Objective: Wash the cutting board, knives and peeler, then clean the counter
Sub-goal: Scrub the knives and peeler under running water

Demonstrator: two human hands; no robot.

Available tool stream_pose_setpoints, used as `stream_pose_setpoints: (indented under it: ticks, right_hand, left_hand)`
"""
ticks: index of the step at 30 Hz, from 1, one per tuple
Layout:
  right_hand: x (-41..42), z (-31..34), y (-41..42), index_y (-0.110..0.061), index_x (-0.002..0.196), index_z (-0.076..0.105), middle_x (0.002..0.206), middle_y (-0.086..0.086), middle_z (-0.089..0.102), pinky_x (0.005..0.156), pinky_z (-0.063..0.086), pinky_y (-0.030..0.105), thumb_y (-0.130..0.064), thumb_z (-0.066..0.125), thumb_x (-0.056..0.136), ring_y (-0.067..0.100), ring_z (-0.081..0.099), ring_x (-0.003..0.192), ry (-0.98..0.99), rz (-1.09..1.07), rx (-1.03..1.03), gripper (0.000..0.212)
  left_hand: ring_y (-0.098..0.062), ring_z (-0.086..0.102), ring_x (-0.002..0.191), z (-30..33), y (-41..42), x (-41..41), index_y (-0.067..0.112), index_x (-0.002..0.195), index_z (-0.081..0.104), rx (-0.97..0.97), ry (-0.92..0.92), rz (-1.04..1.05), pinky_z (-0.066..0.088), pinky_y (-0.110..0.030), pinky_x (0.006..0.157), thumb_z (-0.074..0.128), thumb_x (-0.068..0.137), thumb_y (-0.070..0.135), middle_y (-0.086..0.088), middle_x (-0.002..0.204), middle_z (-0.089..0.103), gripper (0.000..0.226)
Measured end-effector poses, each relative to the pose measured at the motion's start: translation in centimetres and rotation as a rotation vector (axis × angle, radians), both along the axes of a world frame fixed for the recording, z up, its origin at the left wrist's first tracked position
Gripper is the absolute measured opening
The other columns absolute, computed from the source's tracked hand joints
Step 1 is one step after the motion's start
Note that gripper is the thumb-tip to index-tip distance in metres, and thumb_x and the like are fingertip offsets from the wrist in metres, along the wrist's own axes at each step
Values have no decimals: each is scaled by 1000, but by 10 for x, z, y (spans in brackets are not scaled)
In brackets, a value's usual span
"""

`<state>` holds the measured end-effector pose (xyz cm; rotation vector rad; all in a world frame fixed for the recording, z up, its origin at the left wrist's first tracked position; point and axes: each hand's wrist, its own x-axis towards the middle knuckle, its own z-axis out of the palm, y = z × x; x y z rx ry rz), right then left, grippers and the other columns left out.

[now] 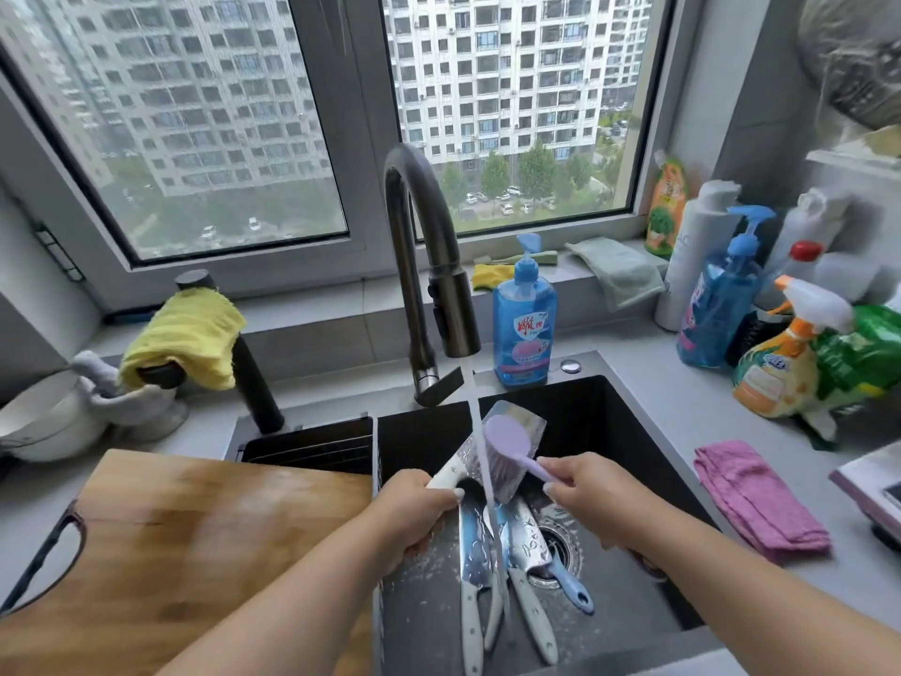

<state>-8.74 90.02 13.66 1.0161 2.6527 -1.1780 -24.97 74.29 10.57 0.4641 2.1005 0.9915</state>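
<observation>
Cleaver (507, 444): held over the sink (634, 431), broad steel blade tilted up and away, directly under the water stream (480, 451) from the faucet (429, 265). Left hand (414, 509) is wrapped around its white handle. Right hand (590, 500) pinches the thin stem of a lilac dish brush (509, 444), round bristle head pressed flat against the blade face.

Progress, judged from layout:
- One knife mid-scrub.
- Two more knives (487, 568) lie in the basin below, wet, white handles pointing toward the person, blades toward the drain (556, 548). Washed or waiting: cannot say.
- A blue-handled tool (575, 590) rests by the drain, probably the peeler; its head is hidden by a blade.
- Cutting board (195, 544) sits on the counter left of the sink, well apart from the water. Surface shows damp dark patches, so possibly rinsed, unconfirmed.
- Counter (682, 412) wipe-down not started, as far as I can judge.

Materials: blades are polished steel, beaded with water; handles smooth white plastic. Board is thick wood, rounded corners, cut-out grip. Sink is matte black, rectangular, speckled with droplets. Blue pump bottle of detergent (524, 324) stands just behind the basin; folded pink cloth (760, 500) lies on the counter at right.
</observation>
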Motion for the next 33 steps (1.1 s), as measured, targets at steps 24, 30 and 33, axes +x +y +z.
stream_pose_setpoints:
  ticks: [24,30,33]
  right_hand:
    - [3,20,25,-27,127,62,67,-3,56,41,35,19,-25,52,97,10,45,49,-74,23,81,32]
    - [8,19,16,-35,132,58,69,-4,60,46,36,21,-26,55,95,9,43,50,-56,109,-4,38]
    - [14,23,26,-35,132,57,62,-6,54,39,36,19,-24,53,97,6,41,40,-111,85,57,37]
  left_hand:
    - [-14,36,40,13,-2,14,11,83,49,2,-9,7,25,-18,41,62,89,27,-6,63,50,21]
    - [-14,36,41,17,0,14,10,86,50,-15,-16,11,26,-17,41,61,90,27,-6,63,50,21]
    - [-14,35,39,16,-3,15,10,83,49,-22,-2,6,25,-16,40,61,90,27,-6,61,50,22]
